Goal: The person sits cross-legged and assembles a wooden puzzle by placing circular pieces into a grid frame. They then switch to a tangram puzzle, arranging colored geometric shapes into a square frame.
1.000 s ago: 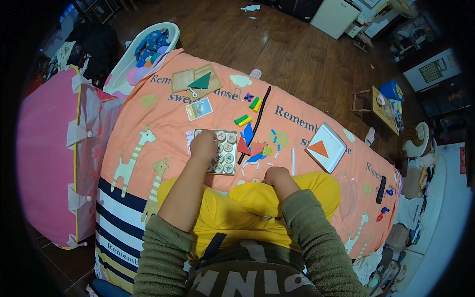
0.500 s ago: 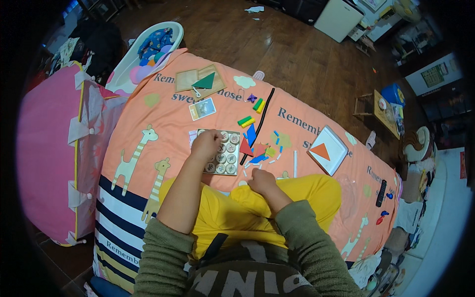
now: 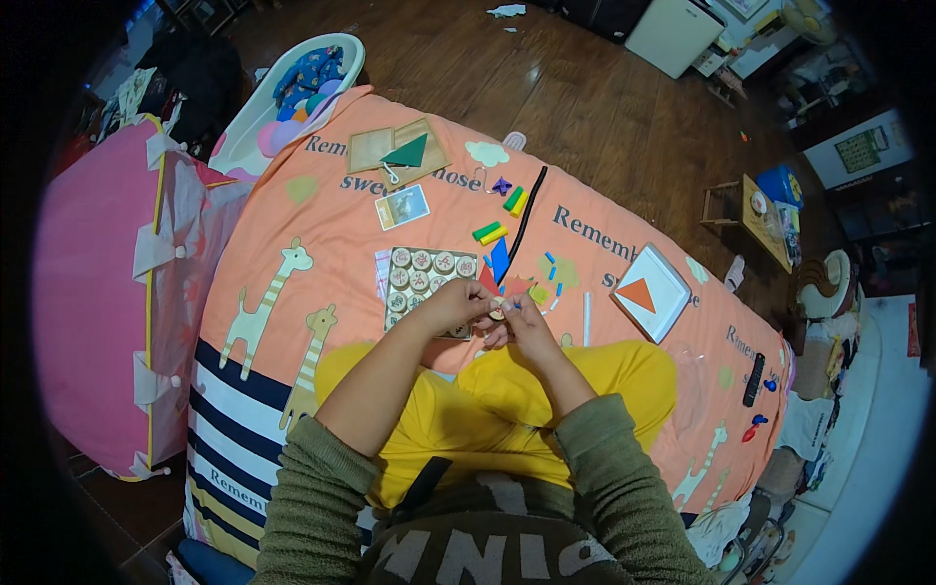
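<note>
Both hands meet in front of my lap and hold one round wooden Chinese chess piece between their fingertips. My left hand (image 3: 462, 306) pinches the chess piece (image 3: 498, 310) from the left, over the right side of a shallow box (image 3: 386, 302). From the other side my right hand (image 3: 529, 327) grips it, fingers curled. Rows of similar round pieces (image 3: 419, 259) with dark or red markings fill the box; its lower right is partly hidden by my left hand. Just beyond the hands lie a blue flat shape (image 3: 500, 259) and a red one (image 3: 487, 280), partly covered.
Small blue sticks (image 3: 550, 259), a black strip (image 3: 529, 210), green and yellow bars (image 3: 493, 235) and a picture card (image 3: 403, 208) lie on the orange bedspread (image 3: 341, 253). Wooden boards (image 3: 370, 151) carry a green triangle (image 3: 406, 152). Rightward, a white tray (image 3: 671, 290) holds an orange triangle (image 3: 639, 295).
My left hand has come right and nearer from over the box, with a chess piece. My right hand has risen from my lap to meet it, and both now hold the piece.
</note>
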Tool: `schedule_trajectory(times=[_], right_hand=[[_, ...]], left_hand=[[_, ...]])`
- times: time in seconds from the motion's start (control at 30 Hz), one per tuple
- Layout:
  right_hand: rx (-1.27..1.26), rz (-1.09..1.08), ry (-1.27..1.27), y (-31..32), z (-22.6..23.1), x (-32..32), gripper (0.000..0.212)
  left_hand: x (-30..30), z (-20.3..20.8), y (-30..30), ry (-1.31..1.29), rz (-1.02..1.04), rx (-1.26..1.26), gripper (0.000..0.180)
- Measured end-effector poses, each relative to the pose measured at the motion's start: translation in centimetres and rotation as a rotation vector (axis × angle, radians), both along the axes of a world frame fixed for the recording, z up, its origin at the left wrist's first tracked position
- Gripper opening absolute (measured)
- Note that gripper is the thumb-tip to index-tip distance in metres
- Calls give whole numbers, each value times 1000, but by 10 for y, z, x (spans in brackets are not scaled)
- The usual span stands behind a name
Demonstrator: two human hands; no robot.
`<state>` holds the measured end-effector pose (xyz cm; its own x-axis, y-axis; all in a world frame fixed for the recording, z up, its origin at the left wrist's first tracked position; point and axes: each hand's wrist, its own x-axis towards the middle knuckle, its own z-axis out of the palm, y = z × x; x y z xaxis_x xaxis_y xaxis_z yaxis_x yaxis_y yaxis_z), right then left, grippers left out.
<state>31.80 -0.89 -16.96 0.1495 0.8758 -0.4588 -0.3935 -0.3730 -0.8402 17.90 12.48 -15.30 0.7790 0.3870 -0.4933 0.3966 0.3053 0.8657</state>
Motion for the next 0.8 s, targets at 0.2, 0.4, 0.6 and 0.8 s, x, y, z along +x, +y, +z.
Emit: schedule_trajectory(times=[0.2,0.4,0.6,0.8], right_hand=[[-135,23,42,-3,-14,14,36],[-166,33,-562,-17,-47,17,13],[-184,605,-1064,-26,-37,-10,25],[-244,797,-1353,-21,-20,-43,45]], left_hand=[[-2,8,9,113,-3,-151,19],[-19,10,33,458,73,512,18],[-27,11,35,698,-30,747,18],[-24,2,38,773,-45,901,17]])
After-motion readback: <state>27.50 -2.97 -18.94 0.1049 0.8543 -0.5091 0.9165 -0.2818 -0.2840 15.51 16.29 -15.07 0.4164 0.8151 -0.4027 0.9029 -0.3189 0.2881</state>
